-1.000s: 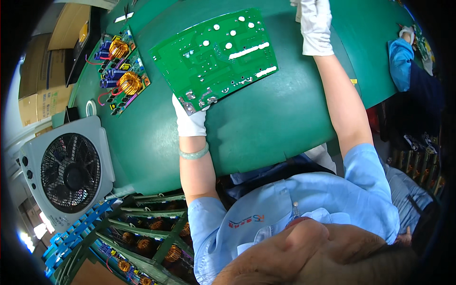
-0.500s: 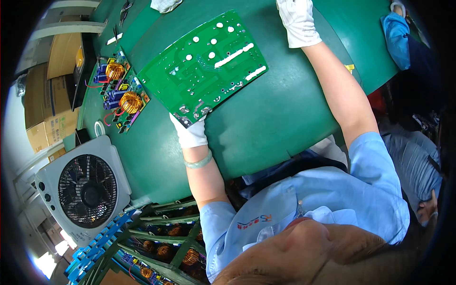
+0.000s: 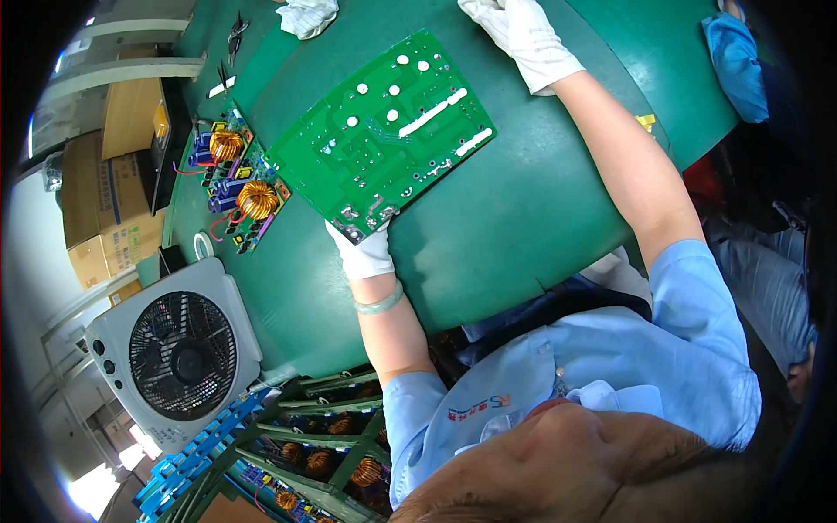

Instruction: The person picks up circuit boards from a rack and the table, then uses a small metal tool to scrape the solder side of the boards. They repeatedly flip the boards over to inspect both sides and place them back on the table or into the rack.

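Note:
My left hand (image 3: 364, 254), in a white glove, grips the near left corner of a green circuit board (image 3: 366, 148). Most of its fingers are hidden beneath the board. The solder side faces up, with white round dabs and two white strips on it, and the board is tilted above the green table. Beyond the board's far right corner is my right hand (image 3: 526, 39), also gloved in white. Its visible fingers are stretched out and apart, with nothing seen in them; the top edge of the picture cuts off part of the hand.
Circuit boards with copper coils (image 3: 258, 200) lie left of the held board on the green table (image 3: 514, 200). A grey box fan (image 3: 179, 349) stands at lower left, by a rack (image 3: 323, 453) of more boards. Pliers (image 3: 235, 39) and a white cloth (image 3: 307, 16) lie far off. Another person's blue sleeve (image 3: 737, 70) shows at right.
My right hand has moved left, nearer the board's far edge, and more of its fingers show. My left hand keeps its grip on the board. The whole view has shifted slightly.

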Demonstrator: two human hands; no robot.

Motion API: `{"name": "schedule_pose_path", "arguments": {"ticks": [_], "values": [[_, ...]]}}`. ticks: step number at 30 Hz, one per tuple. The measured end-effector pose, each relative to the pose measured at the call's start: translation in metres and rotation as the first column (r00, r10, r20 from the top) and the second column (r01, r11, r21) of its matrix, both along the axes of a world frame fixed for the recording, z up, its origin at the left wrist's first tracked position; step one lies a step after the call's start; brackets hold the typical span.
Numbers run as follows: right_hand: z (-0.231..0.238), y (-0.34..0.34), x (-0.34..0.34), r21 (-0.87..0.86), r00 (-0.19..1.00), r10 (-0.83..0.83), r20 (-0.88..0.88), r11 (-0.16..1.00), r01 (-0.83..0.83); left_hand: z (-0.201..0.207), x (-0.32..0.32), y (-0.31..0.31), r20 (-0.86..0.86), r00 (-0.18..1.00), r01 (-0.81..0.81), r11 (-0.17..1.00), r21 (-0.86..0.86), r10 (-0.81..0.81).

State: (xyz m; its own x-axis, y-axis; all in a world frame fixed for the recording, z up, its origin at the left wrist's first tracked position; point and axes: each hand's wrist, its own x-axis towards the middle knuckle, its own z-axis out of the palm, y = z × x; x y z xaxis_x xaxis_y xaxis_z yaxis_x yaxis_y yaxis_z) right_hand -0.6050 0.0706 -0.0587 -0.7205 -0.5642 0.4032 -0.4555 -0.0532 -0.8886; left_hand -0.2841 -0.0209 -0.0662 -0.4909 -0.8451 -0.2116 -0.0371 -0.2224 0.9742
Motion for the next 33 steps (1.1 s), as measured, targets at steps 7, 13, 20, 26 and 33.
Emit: {"name": "schedule_pose_path", "arguments": {"ticks": [7, 13, 20, 26, 33], "values": [[0.008, 0.004, -0.001, -0.046, 0.981, -0.174, 0.088, 0.983, 0.178, 0.001, -0.002, 0.001, -0.002, 1.0, -0.008, 1.0, 0.015, 0.008], [0.022, 0.001, 0.006, 0.122, 0.957, -0.215, 0.194, 0.973, 0.194, -0.003, 0.002, -0.003, -0.015, 1.0, -0.005, 0.998, 0.067, 0.006], [-0.02, -0.005, -0.006, 0.061, 0.968, -0.07, -0.241, 0.994, 0.087, 0.003, 0.002, 0.003, 0.015, 1.0, 0.007, 1.0, 0.031, -0.007], [-0.007, 0.003, -0.002, -0.253, 0.847, 0.28, 0.451, 0.951, -0.18, 0.011, -0.006, 0.01, 0.033, 0.996, 0.083, 0.974, -0.21, -0.077], [-0.015, 0.012, -0.01, -0.055, 0.846, 0.41, 0.34, 0.907, -0.417, 0.018, -0.015, 0.009, -0.278, 0.957, -0.015, 0.97, 0.243, 0.084]]}}
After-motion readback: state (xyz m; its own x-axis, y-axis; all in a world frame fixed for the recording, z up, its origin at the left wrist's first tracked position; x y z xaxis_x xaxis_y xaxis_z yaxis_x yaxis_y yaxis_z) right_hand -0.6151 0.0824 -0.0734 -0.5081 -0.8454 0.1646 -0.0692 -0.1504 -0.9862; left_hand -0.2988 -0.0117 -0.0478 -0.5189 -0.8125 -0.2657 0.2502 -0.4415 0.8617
